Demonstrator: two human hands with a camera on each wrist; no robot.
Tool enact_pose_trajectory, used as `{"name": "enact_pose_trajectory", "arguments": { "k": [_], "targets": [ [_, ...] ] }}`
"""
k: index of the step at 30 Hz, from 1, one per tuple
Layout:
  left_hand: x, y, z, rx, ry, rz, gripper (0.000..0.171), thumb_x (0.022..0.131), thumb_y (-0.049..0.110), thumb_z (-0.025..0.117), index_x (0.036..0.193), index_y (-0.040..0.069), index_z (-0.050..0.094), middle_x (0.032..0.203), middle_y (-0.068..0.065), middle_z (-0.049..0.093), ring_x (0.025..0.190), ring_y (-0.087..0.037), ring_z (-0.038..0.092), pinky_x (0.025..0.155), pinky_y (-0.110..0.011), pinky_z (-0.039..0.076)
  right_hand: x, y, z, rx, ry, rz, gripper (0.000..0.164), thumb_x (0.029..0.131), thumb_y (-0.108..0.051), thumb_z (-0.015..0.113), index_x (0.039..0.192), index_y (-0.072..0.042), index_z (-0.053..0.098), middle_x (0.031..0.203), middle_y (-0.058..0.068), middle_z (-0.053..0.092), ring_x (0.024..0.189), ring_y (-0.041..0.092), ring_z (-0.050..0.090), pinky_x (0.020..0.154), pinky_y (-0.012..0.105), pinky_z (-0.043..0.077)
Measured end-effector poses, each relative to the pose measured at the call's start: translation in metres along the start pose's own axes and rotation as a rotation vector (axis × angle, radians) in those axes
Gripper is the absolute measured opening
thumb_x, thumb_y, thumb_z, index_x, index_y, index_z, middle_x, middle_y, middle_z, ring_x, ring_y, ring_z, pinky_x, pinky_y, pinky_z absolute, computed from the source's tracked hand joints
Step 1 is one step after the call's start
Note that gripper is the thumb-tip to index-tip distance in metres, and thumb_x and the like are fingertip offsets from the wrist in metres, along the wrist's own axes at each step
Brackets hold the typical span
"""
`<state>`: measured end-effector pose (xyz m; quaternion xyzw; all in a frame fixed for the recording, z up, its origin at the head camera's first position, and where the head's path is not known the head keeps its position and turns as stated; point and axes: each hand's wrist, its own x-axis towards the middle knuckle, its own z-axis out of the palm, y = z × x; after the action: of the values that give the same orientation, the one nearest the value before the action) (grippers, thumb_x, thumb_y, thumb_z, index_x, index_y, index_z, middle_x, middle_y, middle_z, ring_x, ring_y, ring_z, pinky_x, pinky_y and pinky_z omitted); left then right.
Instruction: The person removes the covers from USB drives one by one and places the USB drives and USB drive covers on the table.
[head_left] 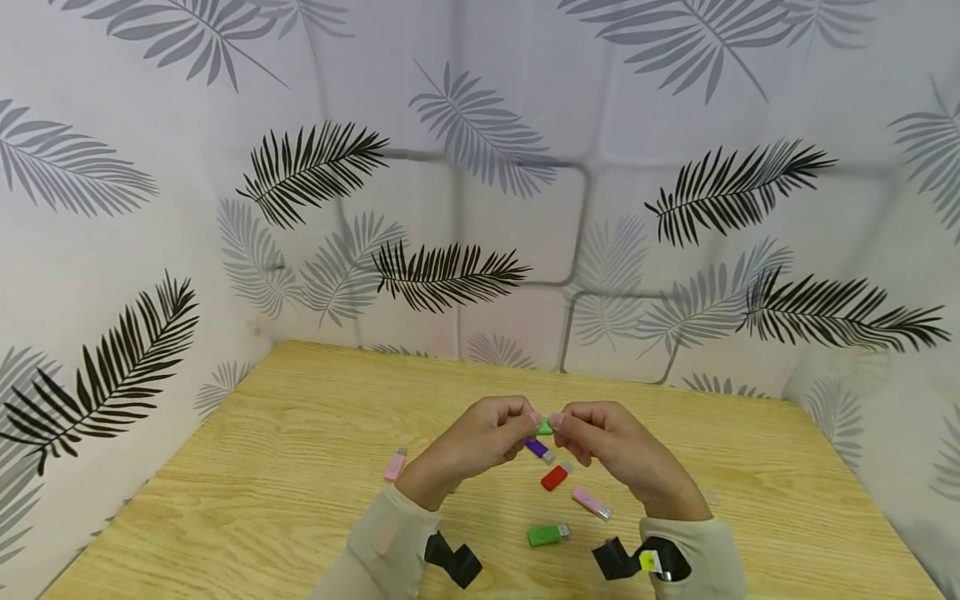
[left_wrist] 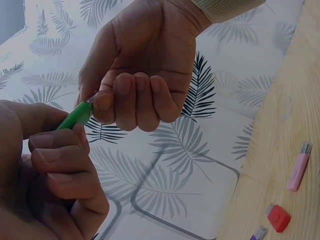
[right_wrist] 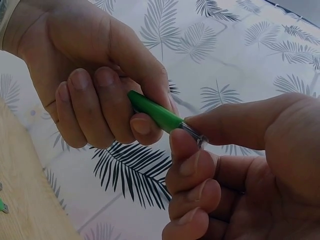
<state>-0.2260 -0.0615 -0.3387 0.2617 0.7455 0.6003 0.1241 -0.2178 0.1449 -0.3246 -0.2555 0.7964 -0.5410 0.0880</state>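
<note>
Head view shows two hands close together over the desk [head_left: 300,450], with a green stick [head_left: 544,427] between them. The left hand [head_left: 480,437] pinches its green part [right_wrist: 157,112], and the right hand [head_left: 622,446] pinches its shiny end [right_wrist: 191,131], which shows best in the right wrist view. So the stick is held up in the air, touched by both hands.

It is small and looks smooth, and only fingers and thumbs near its two ends hold it, so it could slip. If one hand pulls hard and the other pinches too softly, it may pop out and fall. It could then hit the purple stick [head_left: 537,449] or the red stick [head_left: 555,477] on the desk and bounce away. It could also land by the other green stick [head_left: 545,535] and get mixed up with it, since both are green. If the hands twist different ways, the shiny end may bend. Fingers hide part of it, so a crack would be hard to see.
</note>
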Motion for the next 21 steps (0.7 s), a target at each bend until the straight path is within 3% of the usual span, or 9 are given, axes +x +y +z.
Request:
{"name": "enact_pose_trajectory", "arguments": {
  "k": [5,11,13,16,21],
  "targets": [
    [0.001,0.0,-0.004,-0.011,-0.006,0.007,0.03,0.105,0.021,0.044,0.082,0.003,0.051,0.058,0.004,0.033,0.046,-0.007,0.024,0.044,-0.019,0.025,-0.001,-0.001,-0.003,0.014,0.018,0.002,0.039,0.102,-0.027,0.049,0.076,0.002,0.055,0.068,0.004,0.042,0.06,0.012,0.043,0.061,0.027,0.038],
    [-0.009,0.002,-0.035,-0.073,0.152,0.029,0.03,0.106,0.017,0.038,0.08,0.003,0.044,0.059,0.002,0.032,0.047,-0.008,0.027,0.046,-0.02,0.027,-0.022,0.005,-0.036,0.125,0.153,-0.027,0.033,0.103,-0.021,0.048,0.076,-0.004,0.055,0.066,-0.001,0.042,0.058,0.012,0.041,0.057,0.026,0.04],
    [-0.012,0.003,-0.044,-0.074,0.177,0.044,0.028,0.106,0.016,0.038,0.081,0.003,0.044,0.059,0.001,0.031,0.047,-0.008,0.027,0.047,-0.02,0.028,-0.031,0.007,-0.047,0.146,0.187,-0.048,0.032,0.104,-0.019,0.046,0.077,-0.003,0.055,0.067,-0.002,0.043,0.059,0.013,0.041,0.056,0.027,0.039],
    [-0.013,0.004,-0.048,-0.071,0.145,0.073,0.029,0.106,0.018,0.038,0.083,0.002,0.044,0.059,0.001,0.031,0.048,-0.008,0.027,0.047,-0.018,0.028,-0.037,0.008,-0.054,0.157,0.193,-0.058,0.032,0.104,-0.02,0.046,0.08,-0.002,0.056,0.069,-0.002,0.045,0.06,0.012,0.043,0.057,0.028,0.04],
    [-0.01,0.002,-0.041,-0.068,0.088,0.09,0.03,0.106,0.018,0.037,0.082,0.002,0.044,0.06,0.001,0.03,0.048,-0.008,0.026,0.047,-0.018,0.028,-0.029,0.008,-0.046,0.146,0.144,-0.068,0.031,0.104,-0.02,0.047,0.077,-0.006,0.056,0.066,0.0,0.042,0.059,0.015,0.04,0.057,0.03,0.039]
  ]
}}
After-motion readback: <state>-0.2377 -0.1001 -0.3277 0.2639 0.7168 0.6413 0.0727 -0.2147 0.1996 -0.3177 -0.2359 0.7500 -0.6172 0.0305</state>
